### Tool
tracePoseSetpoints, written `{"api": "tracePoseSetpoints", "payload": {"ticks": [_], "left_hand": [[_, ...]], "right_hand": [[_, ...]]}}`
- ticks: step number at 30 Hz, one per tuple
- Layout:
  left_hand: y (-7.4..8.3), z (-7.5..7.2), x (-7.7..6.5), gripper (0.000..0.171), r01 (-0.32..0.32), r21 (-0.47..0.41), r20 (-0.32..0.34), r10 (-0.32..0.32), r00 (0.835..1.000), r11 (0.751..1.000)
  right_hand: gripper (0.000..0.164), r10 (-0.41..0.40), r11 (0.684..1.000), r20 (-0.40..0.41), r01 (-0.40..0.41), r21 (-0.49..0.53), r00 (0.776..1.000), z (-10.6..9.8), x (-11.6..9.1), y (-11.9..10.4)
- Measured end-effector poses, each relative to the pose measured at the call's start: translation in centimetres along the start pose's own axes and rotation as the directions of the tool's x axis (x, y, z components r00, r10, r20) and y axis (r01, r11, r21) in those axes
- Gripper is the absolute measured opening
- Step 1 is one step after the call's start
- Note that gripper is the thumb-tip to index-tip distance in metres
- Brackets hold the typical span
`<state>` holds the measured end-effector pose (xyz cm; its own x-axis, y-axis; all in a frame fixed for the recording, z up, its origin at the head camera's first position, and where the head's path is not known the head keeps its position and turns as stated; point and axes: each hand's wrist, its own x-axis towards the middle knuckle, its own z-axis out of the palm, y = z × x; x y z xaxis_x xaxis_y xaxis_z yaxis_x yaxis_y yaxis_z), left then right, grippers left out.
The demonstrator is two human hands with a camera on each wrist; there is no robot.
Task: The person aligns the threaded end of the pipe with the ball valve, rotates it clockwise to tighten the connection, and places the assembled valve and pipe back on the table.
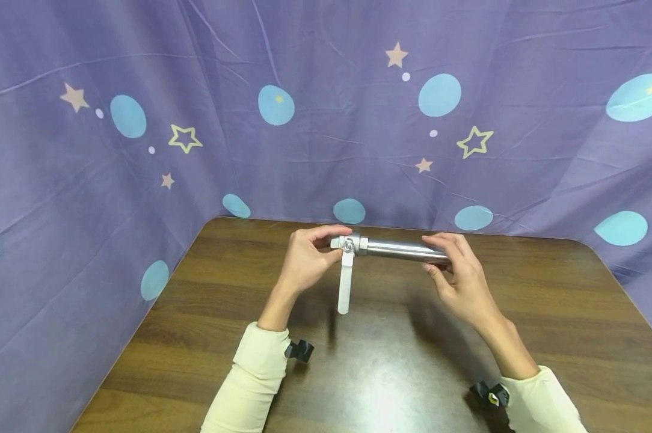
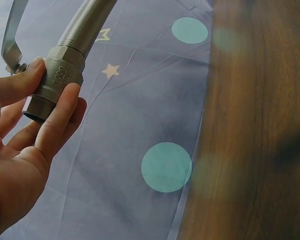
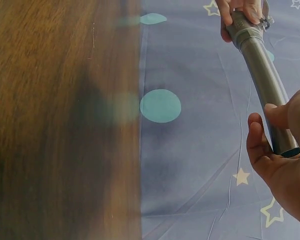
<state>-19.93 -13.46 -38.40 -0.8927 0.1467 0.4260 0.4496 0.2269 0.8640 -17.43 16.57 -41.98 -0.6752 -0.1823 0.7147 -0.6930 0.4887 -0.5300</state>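
Note:
A metal ball valve (image 1: 361,244) joined to a steel pipe (image 1: 399,249) is held up off the table, nearly level, by both hands. My left hand (image 1: 308,258) grips the valve body at the left end, thumb and fingers on opposite sides. The long lever handle (image 1: 344,288) points toward me. At the far right end my right hand (image 1: 463,279) holds the pipe between thumb and fingers. Raised lettering shows on the valve body (image 2: 58,75) in the left wrist view. The pipe's open end (image 3: 290,151) lies by the palm in the right wrist view.
The brown wooden table (image 1: 250,288) lies beneath the hands, glossy near its front. A purple curtain (image 1: 326,150) with stars and blue dots hangs along its back and left sides. Small black wrist mounts (image 1: 300,350) sit at both cuffs.

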Motion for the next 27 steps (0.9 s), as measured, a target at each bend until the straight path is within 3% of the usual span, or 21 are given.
{"api": "tracePoseSetpoints", "payload": {"ticks": [12,27], "left_hand": [[0.03,-0.10,0.03,0.041,0.005,-0.012,0.013,-0.005,1.000,1.000],[-0.12,-0.09,0.07,0.040,0.006,0.004,0.014,-0.006,1.000,1.000]], "right_hand": [[0.050,-0.068,0.998,-0.038,0.068,0.002,0.997,0.33,0.07,0.25],[0.050,-0.065,0.998,-0.019,0.065,-0.004,0.998,0.15,0.03,0.23]]}}
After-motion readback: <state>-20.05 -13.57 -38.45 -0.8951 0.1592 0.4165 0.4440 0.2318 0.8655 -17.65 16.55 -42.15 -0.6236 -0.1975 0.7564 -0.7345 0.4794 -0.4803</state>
